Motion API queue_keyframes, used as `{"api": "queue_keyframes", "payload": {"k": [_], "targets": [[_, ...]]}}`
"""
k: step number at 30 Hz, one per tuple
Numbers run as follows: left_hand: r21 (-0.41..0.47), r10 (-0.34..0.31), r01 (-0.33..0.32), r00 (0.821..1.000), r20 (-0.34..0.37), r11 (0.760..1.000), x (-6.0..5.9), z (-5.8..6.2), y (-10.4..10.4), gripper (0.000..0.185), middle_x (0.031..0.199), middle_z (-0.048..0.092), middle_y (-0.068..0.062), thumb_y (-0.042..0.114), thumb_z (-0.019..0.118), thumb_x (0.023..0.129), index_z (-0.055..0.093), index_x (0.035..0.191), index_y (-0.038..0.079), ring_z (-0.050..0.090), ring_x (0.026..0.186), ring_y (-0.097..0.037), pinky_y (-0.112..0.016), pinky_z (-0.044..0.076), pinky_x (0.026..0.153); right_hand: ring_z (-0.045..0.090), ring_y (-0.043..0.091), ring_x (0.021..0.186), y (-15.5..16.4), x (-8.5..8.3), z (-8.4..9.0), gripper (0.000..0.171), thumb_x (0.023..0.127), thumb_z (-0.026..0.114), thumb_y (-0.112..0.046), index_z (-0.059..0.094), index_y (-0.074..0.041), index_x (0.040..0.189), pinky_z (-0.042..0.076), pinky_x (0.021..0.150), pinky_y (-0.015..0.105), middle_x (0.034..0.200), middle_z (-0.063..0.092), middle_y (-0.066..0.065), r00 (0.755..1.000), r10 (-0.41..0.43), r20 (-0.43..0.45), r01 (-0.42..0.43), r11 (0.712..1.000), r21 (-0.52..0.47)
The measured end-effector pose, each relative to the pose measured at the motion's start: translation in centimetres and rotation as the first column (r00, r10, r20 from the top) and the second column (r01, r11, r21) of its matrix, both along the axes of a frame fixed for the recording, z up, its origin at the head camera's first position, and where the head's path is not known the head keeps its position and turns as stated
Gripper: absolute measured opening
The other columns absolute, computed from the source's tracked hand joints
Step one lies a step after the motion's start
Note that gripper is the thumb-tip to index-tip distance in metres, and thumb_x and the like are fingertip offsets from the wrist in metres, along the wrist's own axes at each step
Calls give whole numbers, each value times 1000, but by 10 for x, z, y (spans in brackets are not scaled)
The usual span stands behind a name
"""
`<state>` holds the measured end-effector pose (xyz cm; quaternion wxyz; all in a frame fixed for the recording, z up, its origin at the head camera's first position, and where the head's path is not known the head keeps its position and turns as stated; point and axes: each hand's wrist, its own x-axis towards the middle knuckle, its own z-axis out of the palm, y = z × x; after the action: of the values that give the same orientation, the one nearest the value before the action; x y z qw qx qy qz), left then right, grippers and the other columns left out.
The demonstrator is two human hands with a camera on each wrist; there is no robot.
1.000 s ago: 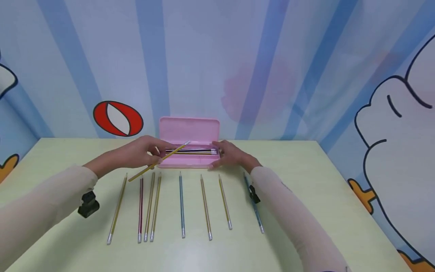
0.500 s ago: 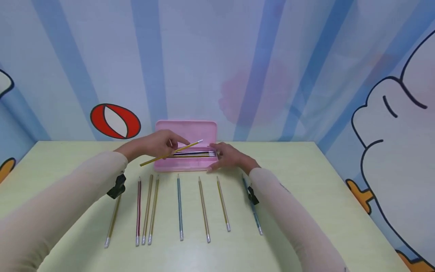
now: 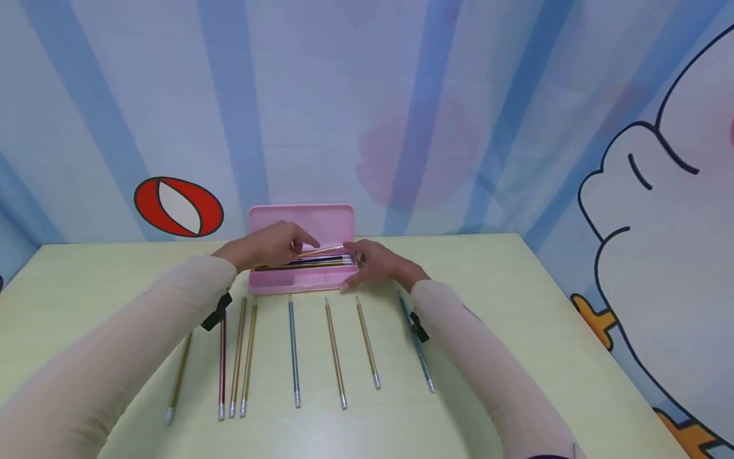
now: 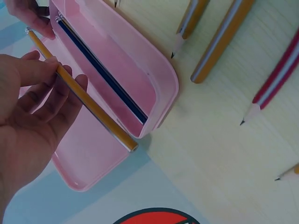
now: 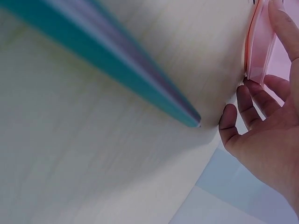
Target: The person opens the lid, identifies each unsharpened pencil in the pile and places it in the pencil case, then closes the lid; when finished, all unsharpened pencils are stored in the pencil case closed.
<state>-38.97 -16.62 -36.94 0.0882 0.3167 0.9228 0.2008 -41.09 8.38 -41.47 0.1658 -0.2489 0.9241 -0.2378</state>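
Note:
My left hand (image 3: 272, 245) pinches a yellow pencil (image 4: 93, 107) between thumb and fingers, slanted above the open pink pencil case (image 3: 301, 220). The silver end of this pencil points toward the case's right end. Inside the case lie several pencils, a dark blue pencil (image 4: 100, 67) among them. My right hand (image 3: 375, 261) holds the right end of the case, thumb at the front and fingers round the back corner. In the right wrist view some fingers (image 5: 252, 105) of that hand touch the pink end and others stay loose beside it.
Several pencils lie in a spread row before the case: a yellow pencil (image 3: 179, 376), a dark red pencil (image 3: 222, 376), a blue pencil (image 3: 294, 357) and more, with another blue pencil (image 3: 423, 363) by the right sleeve. A striped backdrop (image 3: 321, 115) stands behind the table.
My left hand has moved right with the yellow pencil, from the case's left side to over it, and the pencil lies flatter and lower. The right hand stays at the case's right end.

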Motion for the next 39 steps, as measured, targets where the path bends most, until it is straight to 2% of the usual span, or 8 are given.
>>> {"api": "queue_keyframes", "payload": {"k": [6, 10, 14, 19, 22, 33, 39], "targets": [[-29, -32, 31, 997, -68, 999, -5, -8, 6, 45, 73, 64, -10, -12, 48, 88, 66, 129, 0, 43, 60, -13, -26, 40, 60, 50, 29, 129, -1, 0, -3, 103, 76, 87, -38, 29, -13, 158, 43, 111, 43, 150, 46, 16, 1000, -16, 15, 16, 1000, -3], [-11, -27, 26, 997, -67, 1000, -6, -11, 9, 51, 67, 61, -9, -15, 47, 83, 63, 130, -3, 42, 57, -12, -25, 40, 58, 49, 29, 128, -3, 1, -2, 102, 76, 87, -38, 30, -16, 158, 43, 111, 44, 150, 46, 14, 999, -25, 25, 25, 1000, -7], [-22, -1, -1, 998, -59, 1000, -6, -13, 10, 52, 75, 67, -11, -12, 52, 84, 61, 133, -2, 51, 62, -14, -26, 46, 61, 48, 29, 129, -4, 0, 0, 103, 76, 87, -38, 29, -16, 158, 42, 112, 44, 152, 44, 14, 999, -22, 28, 22, 1000, -1], [-25, 41, -43, 995, -86, 999, -8, -13, 12, 52, 92, 73, -16, -11, 55, 85, 59, 135, -1, 63, 74, -20, -33, 55, 73, 49, 28, 126, -4, -1, 3, 103, 77, 87, -37, 28, -17, 158, 43, 109, 43, 151, 45, 14, 999, -27, 27, 27, 1000, 9], [-15, 56, -58, 994, -97, 998, -9, -14, 13, 52, 94, 73, -16, -11, 55, 85, 60, 135, 0, 63, 76, -21, -35, 56, 75, 48, 28, 124, -4, -1, 3, 102, 77, 87, -36, 28, -17, 158, 44, 108, 43, 150, 45, 14, 999, -33, 31, 32, 999, 8], [-14, 87, -89, 990, -114, 996, -13, -25, 18, 48, 86, 71, -10, -6, 55, 88, 61, 135, 3, 58, 70, -19, -30, 50, 68, 48, 30, 129, -1, 0, 2, 103, 77, 87, -36, 28, -17, 158, 43, 110, 44, 152, 44, 14, 998, -35, 48, 36, 999, -2], [-21, 120, -122, 990, -75, 992, -10, -27, 22, 44, 95, 72, -11, 1, 63, 91, 62, 135, 6, 60, 77, -22, -34, 54, 78, 48, 30, 132, -2, 1, 1, 103, 76, 88, -37, 29, -18, 158, 41, 113, 43, 154, 42, 13, 998, -42, 54, 42, 999, 1]]}}
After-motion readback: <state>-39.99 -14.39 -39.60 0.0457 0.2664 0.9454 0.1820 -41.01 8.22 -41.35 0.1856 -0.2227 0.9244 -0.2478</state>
